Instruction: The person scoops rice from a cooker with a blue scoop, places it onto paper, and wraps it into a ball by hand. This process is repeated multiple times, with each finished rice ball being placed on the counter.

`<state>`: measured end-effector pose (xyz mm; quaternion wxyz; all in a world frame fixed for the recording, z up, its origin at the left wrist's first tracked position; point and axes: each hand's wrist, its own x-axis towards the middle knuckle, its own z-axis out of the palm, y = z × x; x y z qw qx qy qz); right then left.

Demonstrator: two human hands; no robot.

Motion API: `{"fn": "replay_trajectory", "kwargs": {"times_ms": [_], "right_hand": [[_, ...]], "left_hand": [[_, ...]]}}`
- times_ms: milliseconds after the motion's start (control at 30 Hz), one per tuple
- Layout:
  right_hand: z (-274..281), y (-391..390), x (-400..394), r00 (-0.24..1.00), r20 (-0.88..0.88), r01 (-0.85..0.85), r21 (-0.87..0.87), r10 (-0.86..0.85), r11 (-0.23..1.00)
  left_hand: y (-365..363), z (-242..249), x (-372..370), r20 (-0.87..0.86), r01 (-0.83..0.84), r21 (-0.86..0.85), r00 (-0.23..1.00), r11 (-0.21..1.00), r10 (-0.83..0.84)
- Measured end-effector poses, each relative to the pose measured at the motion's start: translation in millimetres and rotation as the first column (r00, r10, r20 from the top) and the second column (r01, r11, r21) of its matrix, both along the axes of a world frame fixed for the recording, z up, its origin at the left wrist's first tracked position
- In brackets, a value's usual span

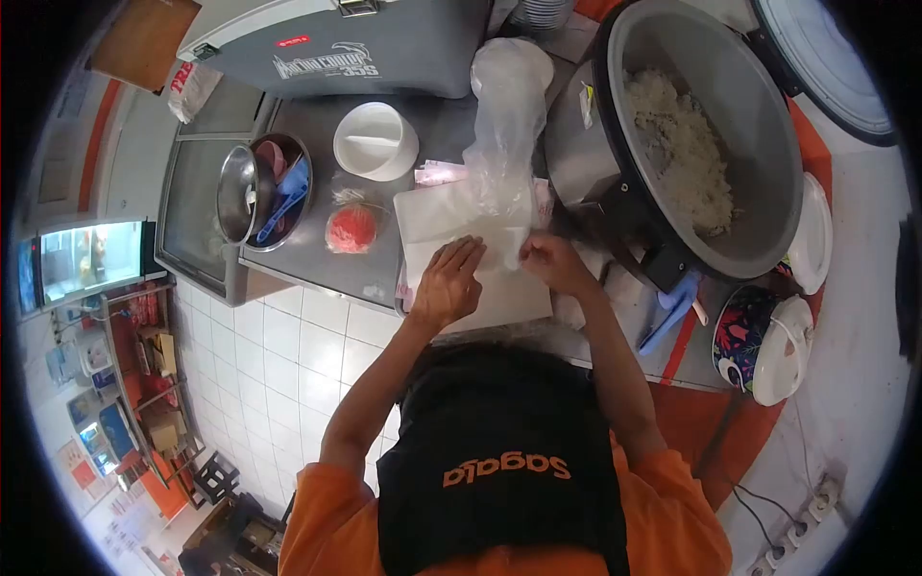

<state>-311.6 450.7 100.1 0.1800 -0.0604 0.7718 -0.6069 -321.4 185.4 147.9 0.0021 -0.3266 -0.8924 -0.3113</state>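
A stack of white wrapping paper (499, 305) lies on the counter in front of me. My left hand (449, 281) rests on it with the fingers stretched out and lying flat. At the right edge of the sheets, my right hand (559, 264) has its fingers curled together in a pinch; what they hold, if anything, is too small to make out. Beyond both hands, a clear plastic bag (507, 134) stretches over the far part of the paper. Close by on the right stands a big rice cooker (586, 154), its lid raised, with cooked rice (682, 154) inside.
Left of the paper are a white tub (376, 142), a red bundle in clear plastic (351, 228) and steel bowls (238, 197) with blue utensils. A grey cool box (384, 53) stands behind. At right are a blue-handled utensil (672, 312) and a patterned container (744, 338).
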Motion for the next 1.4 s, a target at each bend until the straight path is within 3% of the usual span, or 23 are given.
{"fn": "replay_trajectory", "kwargs": {"times_ms": [100, 200, 300, 333, 400, 467, 500, 567, 600, 700, 800, 1000, 1100, 1200, 1267, 1300, 1400], "right_hand": [[12, -42, -54, 0.896, -0.128, 0.437, 0.084, -0.425, 0.895], [13, -61, -86, 0.887, -0.231, 0.447, 0.215, -0.400, 0.868], [22, -68, -94, 0.893, -0.297, 0.435, 0.380, -0.338, 0.816], [30, -63, -91, 0.923, -0.302, 0.331, 0.302, -0.239, 0.894], [48, -45, -71, 0.943, -0.330, 0.079, 0.142, -0.028, 0.987], [56, -28, -48, 0.918, -0.356, -0.065, 0.307, 0.178, 0.950], [56, -25, -34, 0.897, -0.351, -0.126, 0.384, 0.270, 0.915], [49, -24, -17, 0.958, -0.262, -0.030, 0.309, 0.115, 0.951], [45, -22, -9, 0.977, -0.212, 0.025, 0.277, 0.035, 0.961], [38, -16, 5, 0.942, -0.333, 0.082, 0.368, 0.049, 0.926], [16, -14, 13, 0.740, -0.555, -0.004, 0.562, 0.380, 0.827], [31, -37, 24, 0.743, -0.569, 0.103, 0.618, 0.353, 0.780], [18, -33, 24, 0.783, -0.439, -0.008, 0.701, 0.440, 0.713], [-7, -36, 14, 0.804, -0.488, 0.106, 0.681, 0.340, 0.725], [-4, -50, 5, 0.903, -0.362, 0.130, 0.742, 0.231, 0.658], [-3, -58, 2, 0.939, -0.300, 0.136, 0.772, 0.167, 0.621], [-6, -72, 0, 0.882, -0.461, 0.304, 0.715, 0.098, 0.629]], "left_hand": [[-4, -22, -7, -0.007, 0.003, 0.044, 1.000, 0.999, -0.002], [-15, -45, -18, 0.150, -0.069, 0.051, 0.987, 0.996, 0.061], [0, -5, -29, 0.471, -0.414, 0.111, 0.822, 0.903, 0.319], [-3, -6, -35, 0.202, -0.382, 0.106, 0.912, 0.918, 0.356], [-9, 11, -45, -0.109, -0.350, -0.062, 0.933, 0.935, 0.342], [-14, 33, -52, -0.349, -0.310, -0.154, 0.905, 0.938, 0.242], [-29, 17, -52, -0.258, -0.144, -0.206, 0.962, 0.968, 0.088], [-60, -24, -56, -0.067, 0.215, -0.250, 0.969, 0.944, -0.239], [-57, -18, -46, -0.029, 0.188, -0.119, 0.981, 0.975, -0.192], [-77, -23, -27, -0.102, 0.253, -0.179, 0.956, 0.951, -0.274], [-84, -44, -16, -0.043, 0.218, -0.054, 0.975, 0.975, -0.220], [-58, -20, -5, -0.007, 0.122, 0.006, 0.992, 0.992, -0.122], [-68, -38, -4, -0.021, 0.165, -0.019, 0.986, 0.986, -0.166], [-71, -73, -6, 0.147, -0.003, -0.086, 0.989, 0.996, 0.016], [-49, -51, -14, 0.153, -0.204, -0.051, 0.966, 0.978, 0.210], [-43, -47, -15, 0.118, -0.258, -0.063, 0.957, 0.964, 0.264], [-31, -41, -17, -0.066, -0.335, -0.148, 0.942, 0.931, 0.328]]}}
